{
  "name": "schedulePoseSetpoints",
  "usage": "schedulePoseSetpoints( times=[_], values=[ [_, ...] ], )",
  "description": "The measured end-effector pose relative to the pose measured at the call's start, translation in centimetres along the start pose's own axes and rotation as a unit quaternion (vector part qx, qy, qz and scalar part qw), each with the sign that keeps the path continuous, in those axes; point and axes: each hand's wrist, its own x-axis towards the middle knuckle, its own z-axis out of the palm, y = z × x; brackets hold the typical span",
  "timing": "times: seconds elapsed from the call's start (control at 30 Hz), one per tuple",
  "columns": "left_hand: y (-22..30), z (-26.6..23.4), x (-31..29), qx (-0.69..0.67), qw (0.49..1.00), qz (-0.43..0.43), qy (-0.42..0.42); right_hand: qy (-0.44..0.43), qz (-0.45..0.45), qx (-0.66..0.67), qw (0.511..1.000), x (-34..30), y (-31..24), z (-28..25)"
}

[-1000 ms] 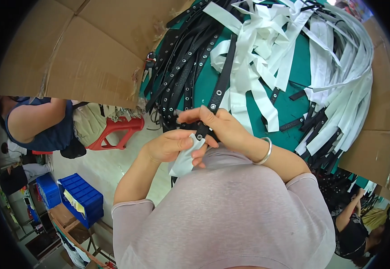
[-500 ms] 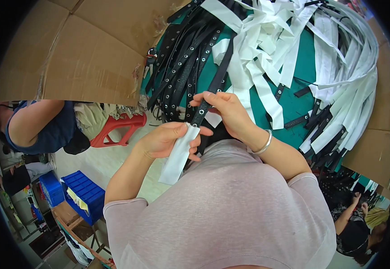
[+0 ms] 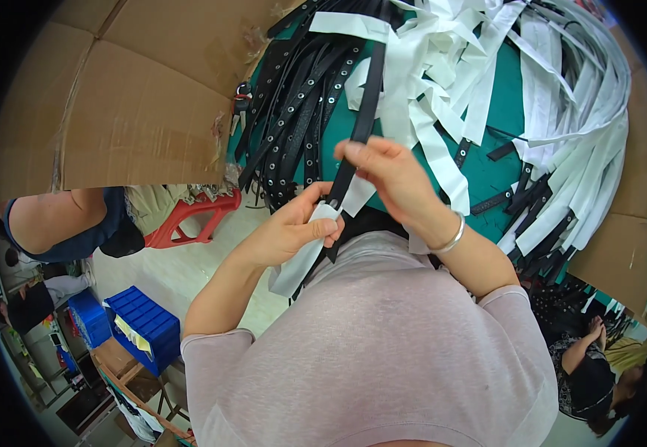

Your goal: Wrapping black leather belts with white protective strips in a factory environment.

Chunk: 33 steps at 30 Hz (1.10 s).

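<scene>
A long black belt [image 3: 372, 97] runs from the far side of the table down to my body. My left hand [image 3: 282, 231] is closed round its near end, where a white sleeve-like strip [image 3: 294, 270] covers it, thumb on top. Farther up the same belt, my right hand [image 3: 405, 182], slightly blurred, pinches it between thumb and fingers. Just beyond my hands lie several black belts with metal eyelets [image 3: 294, 104] on the left. Loose white strips [image 3: 435, 112] are heaped in the middle. A thick bundle of white-covered belts [image 3: 599, 141] curves down the right side.
Green cloth [image 3: 487, 179] covers the table. Cardboard stands at the left [image 3: 145, 97] and right [image 3: 625, 253]. A red stool [image 3: 204, 220] and blue crates [image 3: 145, 324] are on the left. One person [image 3: 55, 223] sits at left, another [image 3: 588, 372] at lower right.
The left hand has turned, and its thumb now lies over the white strip. My right hand has shifted a little right along with the belt. Eyelets visible between my hands are now hidden.
</scene>
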Motion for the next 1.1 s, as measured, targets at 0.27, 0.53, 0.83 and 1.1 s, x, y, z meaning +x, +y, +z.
schedulePoseSetpoints(
  times=[0.27,0.53,0.83,1.1],
  values=[
    [0.2,0.2,1.1,-0.011,0.999,-0.012,-0.045,0.028,-0.016,0.09,0.995,2.2,-1.2,-2.1],
    [0.2,-1.0,2.1,-0.054,0.995,-0.011,-0.083,-0.052,-0.005,-0.061,0.997,-0.5,0.7,-0.2],
    [1.0,-1.3,2.7,-0.003,0.998,-0.018,-0.061,0.017,-0.152,-0.303,0.941,-0.1,-2.8,-3.9],
    [0.5,-0.4,3.9,0.119,0.993,-0.01,-0.002,-0.036,-0.058,0.12,0.99,0.0,-3.0,-4.0]
  ],
)
